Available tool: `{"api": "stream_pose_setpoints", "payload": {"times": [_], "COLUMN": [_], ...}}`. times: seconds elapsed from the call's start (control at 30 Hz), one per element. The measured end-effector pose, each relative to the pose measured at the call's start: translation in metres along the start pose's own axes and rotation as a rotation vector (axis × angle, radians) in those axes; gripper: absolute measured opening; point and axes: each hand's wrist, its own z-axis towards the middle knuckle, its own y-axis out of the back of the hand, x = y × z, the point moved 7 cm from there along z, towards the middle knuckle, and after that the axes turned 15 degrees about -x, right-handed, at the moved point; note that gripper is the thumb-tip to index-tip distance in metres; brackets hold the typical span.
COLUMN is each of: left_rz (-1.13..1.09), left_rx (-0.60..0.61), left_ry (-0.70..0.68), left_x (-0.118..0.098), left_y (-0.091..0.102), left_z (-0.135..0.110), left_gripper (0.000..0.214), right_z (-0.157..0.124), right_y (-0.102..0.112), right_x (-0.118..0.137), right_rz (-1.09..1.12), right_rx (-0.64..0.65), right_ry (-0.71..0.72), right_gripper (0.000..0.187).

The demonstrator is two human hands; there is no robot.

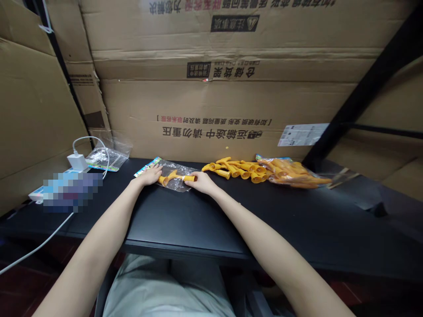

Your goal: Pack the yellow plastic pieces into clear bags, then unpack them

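A clear plastic bag (175, 182) with a colourful header card lies on the black table (185, 220), and an orange Y-shaped plastic piece (173, 176) sits partly inside it. My left hand (151, 175) rests on the bag's left end, fingers pressed down on it. The fingers of my right hand (202, 181) are pinched on the orange piece's right end at the bag's opening.
A loose pile of orange pieces (236, 169) lies right of my hands, beside filled bags (294, 174). Empty clear bags (105, 156), a white charger (77, 162) and its cable sit at the left. Cardboard boxes (211, 88) wall the back; a black frame bar (363, 92) slants right.
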Motion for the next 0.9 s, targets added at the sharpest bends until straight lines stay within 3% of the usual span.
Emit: {"api": "stream_pose_setpoints", "payload": {"times": [0.2,0.43,0.7,0.9], "left_rz": [-0.040,-0.069,-0.113,-0.130], "left_rx": [0.076,0.103,0.097,0.077], "left_ry": [-0.047,-0.120,-0.098,-0.105], "left_x": [-0.019,-0.034,-0.029,-0.031], "left_y": [-0.003,-0.007,-0.012,-0.009], "left_z": [-0.005,-0.008,-0.005,-0.005], "left_gripper": [0.058,0.057,0.057,0.057], "right_z": [0.003,-0.001,0.013,0.014], "right_y": [0.004,-0.008,-0.017,-0.022], "right_x": [0.003,0.017,0.007,0.002], "right_rz": [-0.188,0.075,0.107,0.190], "right_rx": [-0.118,0.022,-0.138,-0.154], "right_ry": [0.015,0.099,0.084,0.029], "right_gripper": [0.027,0.044,0.043,0.042]}}
